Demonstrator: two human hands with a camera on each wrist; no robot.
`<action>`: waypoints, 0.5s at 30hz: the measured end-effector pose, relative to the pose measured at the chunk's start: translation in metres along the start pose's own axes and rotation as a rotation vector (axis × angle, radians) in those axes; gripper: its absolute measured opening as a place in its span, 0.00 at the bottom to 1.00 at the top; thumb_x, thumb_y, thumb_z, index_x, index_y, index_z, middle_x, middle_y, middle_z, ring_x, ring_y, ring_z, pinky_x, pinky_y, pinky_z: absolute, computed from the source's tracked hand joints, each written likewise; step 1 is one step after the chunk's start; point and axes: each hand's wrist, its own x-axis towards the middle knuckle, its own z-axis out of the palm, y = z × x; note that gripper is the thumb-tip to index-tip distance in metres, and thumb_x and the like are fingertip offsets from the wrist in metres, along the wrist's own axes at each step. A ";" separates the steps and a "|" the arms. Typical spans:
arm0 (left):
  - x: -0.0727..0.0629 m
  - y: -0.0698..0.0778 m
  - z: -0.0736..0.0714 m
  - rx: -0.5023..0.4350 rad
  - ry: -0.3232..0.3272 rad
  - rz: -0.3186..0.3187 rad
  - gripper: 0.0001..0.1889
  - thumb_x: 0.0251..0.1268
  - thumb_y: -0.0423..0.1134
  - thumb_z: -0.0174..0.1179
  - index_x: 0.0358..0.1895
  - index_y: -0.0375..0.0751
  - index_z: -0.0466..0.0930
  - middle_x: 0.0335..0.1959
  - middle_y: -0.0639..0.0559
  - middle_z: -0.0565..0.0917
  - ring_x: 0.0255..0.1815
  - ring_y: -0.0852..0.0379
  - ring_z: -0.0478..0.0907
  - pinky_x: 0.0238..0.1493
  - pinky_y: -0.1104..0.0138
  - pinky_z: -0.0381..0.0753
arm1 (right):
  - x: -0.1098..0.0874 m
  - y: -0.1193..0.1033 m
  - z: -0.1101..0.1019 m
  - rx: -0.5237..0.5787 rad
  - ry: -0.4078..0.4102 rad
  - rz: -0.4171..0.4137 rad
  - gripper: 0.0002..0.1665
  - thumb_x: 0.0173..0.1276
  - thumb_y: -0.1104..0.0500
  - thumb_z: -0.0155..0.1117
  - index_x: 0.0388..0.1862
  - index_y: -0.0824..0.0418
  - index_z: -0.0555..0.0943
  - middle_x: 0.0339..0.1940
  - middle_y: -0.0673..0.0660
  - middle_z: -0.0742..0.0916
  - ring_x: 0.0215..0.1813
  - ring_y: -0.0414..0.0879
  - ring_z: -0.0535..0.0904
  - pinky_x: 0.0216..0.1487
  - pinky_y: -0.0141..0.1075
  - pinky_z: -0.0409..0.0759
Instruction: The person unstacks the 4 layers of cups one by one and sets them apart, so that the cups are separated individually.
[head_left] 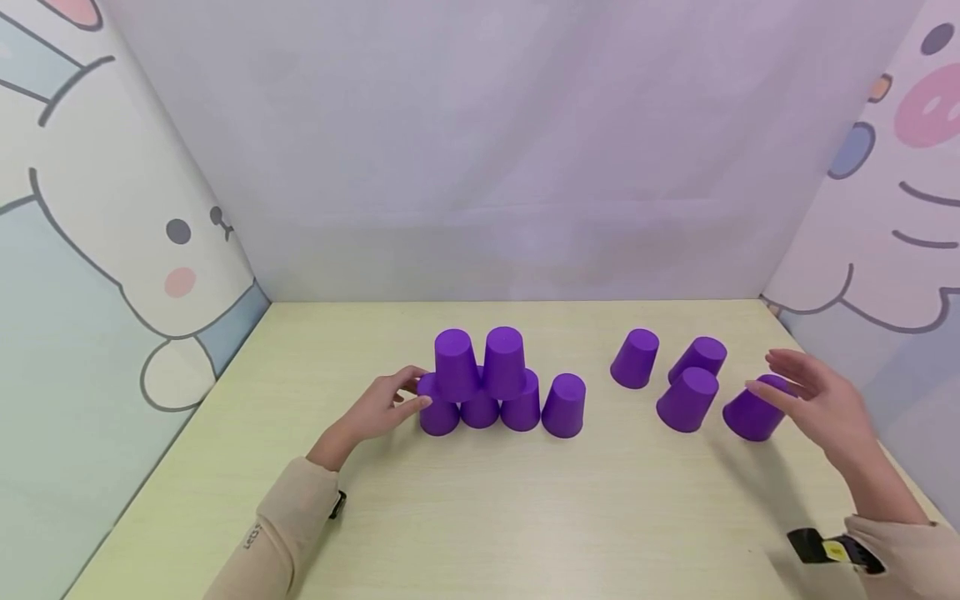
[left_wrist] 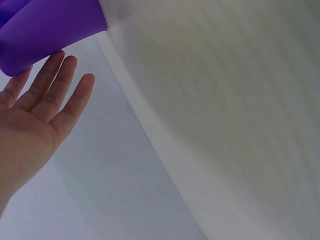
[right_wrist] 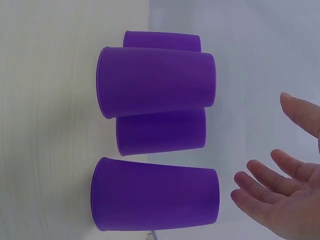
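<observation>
So there are ten purple tapered cups on a pale wood-look bench (head_left: 570, 508), all upside down with the wide rims facing down. Six are in the bunch on the left: four bottom-row cups (head_left: 564, 407) standing in a line, with two upper cups (head_left: 504, 363) sitting on top. One upper cup straddles the first and second from the left, the other straddles the second and third. The fourth one, on the right end, stands just beside the third with nothing on it.

The other four are loose cups (head_left: 687, 402) well over to the right, each standing on the bench by itself, no stacking.

The left hand (head_left: 386, 406) is at the leftmost bottom cup, thumb on the near side, fingers extended, grip released. Its wrist view cuts off most of the cup, so I'd only say the fingertips look like they're touching it. The right hand (head_left: 817, 404) is by the rightmost loose cup (head_left: 753, 412), grip released too, fingers loosely spread, and its wrist view shows a gap between fingertips and cup. Two beige sleeves (head_left: 296, 508), one per arm, and a black wristband (head_left: 836, 550) at the right wrist.
</observation>
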 end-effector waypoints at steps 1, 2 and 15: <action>0.000 0.000 0.000 0.000 0.000 0.000 0.19 0.65 0.45 0.54 0.54 0.39 0.70 0.44 0.48 0.80 0.46 0.51 0.76 0.41 0.60 0.74 | 0.000 -0.002 0.001 0.000 -0.005 0.001 0.38 0.61 0.49 0.63 0.68 0.57 0.61 0.52 0.32 0.72 0.42 0.17 0.64 0.35 0.14 0.62; 0.000 0.000 0.000 0.000 0.000 0.000 0.18 0.65 0.45 0.54 0.54 0.39 0.70 0.44 0.48 0.80 0.46 0.51 0.76 0.41 0.60 0.74 | 0.000 -0.004 0.001 0.004 -0.008 0.000 0.39 0.61 0.49 0.63 0.68 0.58 0.61 0.52 0.32 0.72 0.42 0.17 0.64 0.35 0.14 0.63; 0.000 -0.001 0.001 -0.006 -0.002 0.004 0.18 0.65 0.44 0.54 0.54 0.39 0.70 0.44 0.48 0.80 0.46 0.51 0.76 0.41 0.60 0.74 | 0.005 -0.021 0.015 0.072 0.000 -0.096 0.34 0.62 0.53 0.63 0.65 0.60 0.65 0.52 0.35 0.75 0.43 0.18 0.67 0.40 0.14 0.65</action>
